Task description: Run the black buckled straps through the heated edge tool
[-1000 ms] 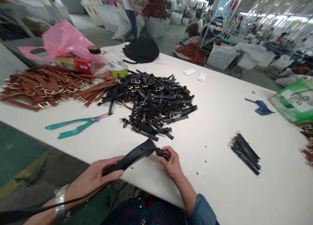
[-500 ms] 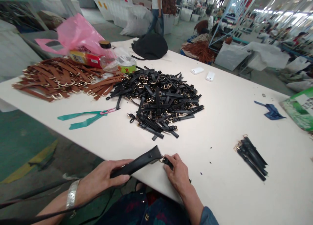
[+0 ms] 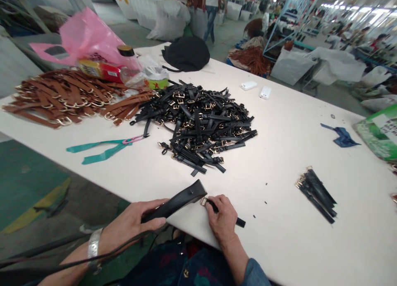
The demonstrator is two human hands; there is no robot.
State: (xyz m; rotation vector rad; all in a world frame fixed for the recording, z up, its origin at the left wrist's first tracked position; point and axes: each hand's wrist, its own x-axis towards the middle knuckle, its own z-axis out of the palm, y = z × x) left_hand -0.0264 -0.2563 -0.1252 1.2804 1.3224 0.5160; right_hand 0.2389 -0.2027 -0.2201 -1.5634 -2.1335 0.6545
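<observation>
Wrapped round a wide black leather strap (image 3: 182, 200) at the table's near edge is my left hand (image 3: 136, 220); the strap's broad end points up and right. My right hand (image 3: 222, 219) pinches a short black buckle strap (image 3: 240, 222), whose gold buckle (image 3: 204, 201) shows just off the wide strap's end. The short strap's tail sticks out to the right under my palm. Ahead lies a heap of black buckle straps (image 3: 198, 124). A small bundle of black buckle straps (image 3: 316, 195) rests on the right.
Brown straps (image 3: 58, 95) are piled at the left, by a pink plastic bag (image 3: 89, 33). Scissors with green-wrapped handles (image 3: 105, 150) lie near the front edge. Farther off are a black cloth item (image 3: 186, 54), white small boxes (image 3: 264, 92) and a green package (image 3: 380, 133). A person (image 3: 211, 8) walks behind.
My right hand's buckle has turned more into sight, and more of the short strap's tail shows. The view has shifted slightly, and the person behind has moved right.
</observation>
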